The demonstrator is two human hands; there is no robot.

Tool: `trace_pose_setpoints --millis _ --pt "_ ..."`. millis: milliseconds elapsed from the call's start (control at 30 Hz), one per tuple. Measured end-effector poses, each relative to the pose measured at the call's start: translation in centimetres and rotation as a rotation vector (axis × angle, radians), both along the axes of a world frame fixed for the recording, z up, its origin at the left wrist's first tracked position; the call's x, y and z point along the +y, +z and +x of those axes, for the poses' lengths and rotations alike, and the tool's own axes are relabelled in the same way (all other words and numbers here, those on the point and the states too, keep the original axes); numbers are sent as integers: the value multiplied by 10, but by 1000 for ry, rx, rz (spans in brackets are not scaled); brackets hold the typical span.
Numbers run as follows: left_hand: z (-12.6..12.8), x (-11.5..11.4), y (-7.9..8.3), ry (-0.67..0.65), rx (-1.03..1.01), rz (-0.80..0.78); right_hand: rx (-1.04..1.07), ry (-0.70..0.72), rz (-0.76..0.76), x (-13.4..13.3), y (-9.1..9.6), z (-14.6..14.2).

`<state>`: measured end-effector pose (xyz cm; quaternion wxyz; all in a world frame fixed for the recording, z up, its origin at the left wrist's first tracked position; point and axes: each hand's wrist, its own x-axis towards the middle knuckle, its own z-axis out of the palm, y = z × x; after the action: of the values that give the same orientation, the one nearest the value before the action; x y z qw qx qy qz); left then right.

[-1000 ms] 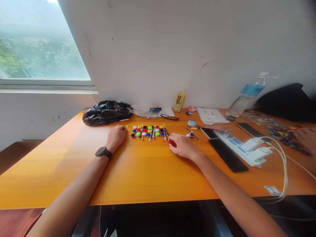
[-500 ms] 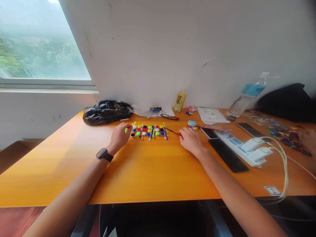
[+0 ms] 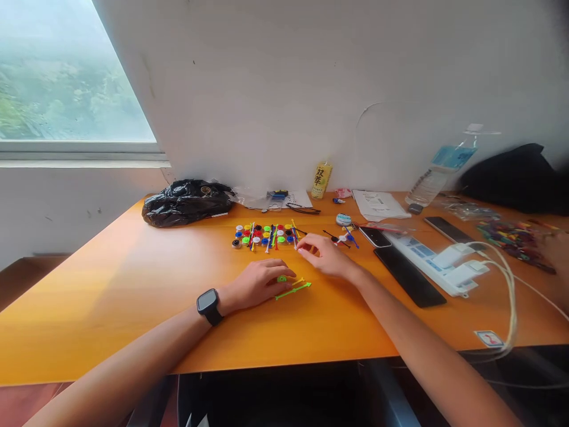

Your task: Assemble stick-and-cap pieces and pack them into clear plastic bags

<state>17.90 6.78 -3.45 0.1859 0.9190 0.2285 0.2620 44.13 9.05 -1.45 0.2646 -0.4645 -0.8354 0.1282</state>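
Note:
My left hand [image 3: 260,283] rests low over the table, its fingers apart around a green disc [image 3: 281,279]. A light green arrow-shaped stick [image 3: 296,290] and a short yellow stick [image 3: 299,280] lie by its fingertips. My right hand [image 3: 326,255] is bent at the right end of a row of coloured discs [image 3: 267,234] with arrow-shaped sticks laid between them; its thumb and forefinger are closed, and whatever is between them is hidden. Behind that hand, a separate group holds a blue stick [image 3: 351,236], a dark stick [image 3: 330,235] and a few discs.
To the right are phones [image 3: 376,236], a dark slab [image 3: 409,279] and a white power strip [image 3: 427,261] with cables. A black plastic bag [image 3: 186,203], yellow drink carton [image 3: 321,179] and water bottle [image 3: 438,175] stand behind. Another person's hand [image 3: 558,255] is beside a coloured pile [image 3: 511,240].
My left hand has moved right and nearer from the row's left end, bringing the green disc and sticks. My right hand has moved left to the row, uncovering the separate group.

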Motion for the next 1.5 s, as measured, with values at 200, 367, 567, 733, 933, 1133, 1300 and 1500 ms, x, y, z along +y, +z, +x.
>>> trace_pose_setpoints --millis 200,367,567,733,933,1133,1300,1500 --pt "-10 5 10 -8 -33 -69 -95 -82 124 1 -7 -2" --pt "-8 1 12 -60 -13 -75 -98 -195 186 17 -13 16" --pt "-9 2 8 -62 -2 -76 -190 -173 153 26 -25 21" --pt "-9 3 8 -57 -8 -77 -180 -150 152 27 -24 18" --pt "-9 2 10 -67 8 -72 -41 -204 198 28 -22 14" --pt "-9 2 10 -72 -2 -69 6 -293 213 26 -20 10" --pt "-9 2 9 -67 -2 -64 -42 -199 177 20 -19 6" --pt "-9 2 8 -63 2 -74 -118 -100 141 14 -16 4"
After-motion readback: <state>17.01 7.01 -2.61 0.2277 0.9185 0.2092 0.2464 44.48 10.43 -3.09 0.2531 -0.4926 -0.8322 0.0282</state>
